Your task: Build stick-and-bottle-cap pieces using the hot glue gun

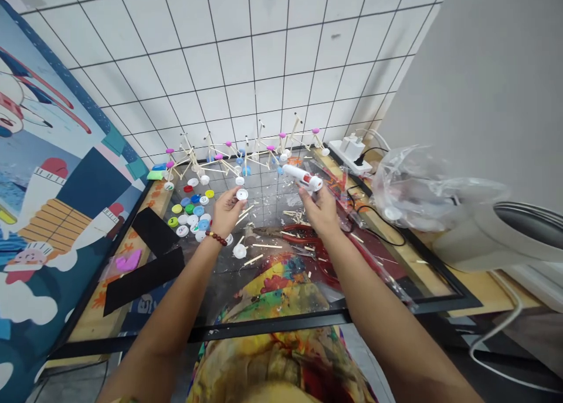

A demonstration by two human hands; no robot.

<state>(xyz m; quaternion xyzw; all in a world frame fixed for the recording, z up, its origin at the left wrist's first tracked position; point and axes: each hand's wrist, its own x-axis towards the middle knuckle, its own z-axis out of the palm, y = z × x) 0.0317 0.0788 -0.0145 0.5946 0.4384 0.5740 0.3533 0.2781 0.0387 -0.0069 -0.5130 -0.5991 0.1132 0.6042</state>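
Observation:
Pinched in my left hand (226,211) is a white bottle cap (241,194), its hollow side facing me. My right hand (323,208) is wrapped round a white hot glue gun (302,177), whose nozzle points up and left. Left of my left hand lie several loose bottle caps (189,209) in white, blue, green, yellow and red. Below it, a white cap (240,250) with a stick on it rests on the glass tabletop (211,297). Red-handled pliers (294,234) lie under my right wrist, amid scattered wooden sticks (267,246).
Along the tiled wall stand several small bicycle-like stick models (259,156) with cap wheels. At the right are a power strip (350,155), a plastic bag (422,186), a grey bin (484,239) and loose cables. Black sheets (141,280) lie at the left edge.

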